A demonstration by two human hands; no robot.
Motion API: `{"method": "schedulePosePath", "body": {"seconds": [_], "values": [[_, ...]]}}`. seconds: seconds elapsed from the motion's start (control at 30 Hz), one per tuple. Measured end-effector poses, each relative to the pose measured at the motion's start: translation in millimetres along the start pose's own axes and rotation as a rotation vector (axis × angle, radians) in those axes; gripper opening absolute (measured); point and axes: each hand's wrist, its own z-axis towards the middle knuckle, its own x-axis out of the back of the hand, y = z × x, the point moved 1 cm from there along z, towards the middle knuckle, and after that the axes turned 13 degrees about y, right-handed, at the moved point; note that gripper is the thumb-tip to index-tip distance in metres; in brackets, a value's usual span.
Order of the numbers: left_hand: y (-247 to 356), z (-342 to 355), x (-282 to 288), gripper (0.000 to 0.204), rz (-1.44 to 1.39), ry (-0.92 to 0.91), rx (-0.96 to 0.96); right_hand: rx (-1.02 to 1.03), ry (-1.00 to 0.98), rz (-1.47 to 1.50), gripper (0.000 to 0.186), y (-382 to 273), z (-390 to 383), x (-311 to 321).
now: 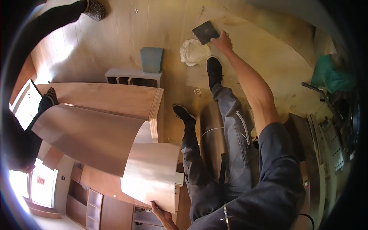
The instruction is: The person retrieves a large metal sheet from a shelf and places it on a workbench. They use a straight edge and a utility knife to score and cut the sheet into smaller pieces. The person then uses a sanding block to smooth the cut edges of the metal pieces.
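Note:
My left hand [164, 216] grips the near edge of a thin, flexible brown sheet [90, 136], with the fingers on its underside partly hidden. The sheet bends in a broad curve away to the left, and its right part shines paler. My right arm is stretched far forward. Low over the floor, my right hand [223, 41] pinches the corner of a dark, flat square piece [206, 32]; its material I cannot make out. Just below and left of that square lies a crumpled white bundle [194, 52].
At the left, another person in dark clothes [23, 142] is beside the sheet's far end. A layered wooden board [103, 96] stands beyond the sheet, near a low grey unit [134, 73] topped by a blue-grey panel [151, 59]. A green bag [331, 73] is at right.

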Motion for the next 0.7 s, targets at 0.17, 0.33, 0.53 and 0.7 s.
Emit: {"method": "schedulePosePath", "body": {"seconds": [0.17,0.33,0.53,0.7], "values": [[-32.5,-8.0,-18.0,0.058,0.038,0.087,0.081,-0.050,0.101,-0.117,0.097,-15.5,9.9,-47.8],[-38.6,-15.5,-18.7,0.053,0.014,0.176,0.069,-0.100,0.081,-0.225,0.088,-26.1,6.1,-48.5],[-18.7,-14.2,-18.8,0.051,0.050,0.077,0.054,0.096,-0.185,0.089,0.065,-13.5,17.8,-15.3],[4.1,-9.9,8.4,0.048,0.043,0.004,0.014,0.023,-0.234,0.490,0.055,5.0,-46.2,26.2]]}}
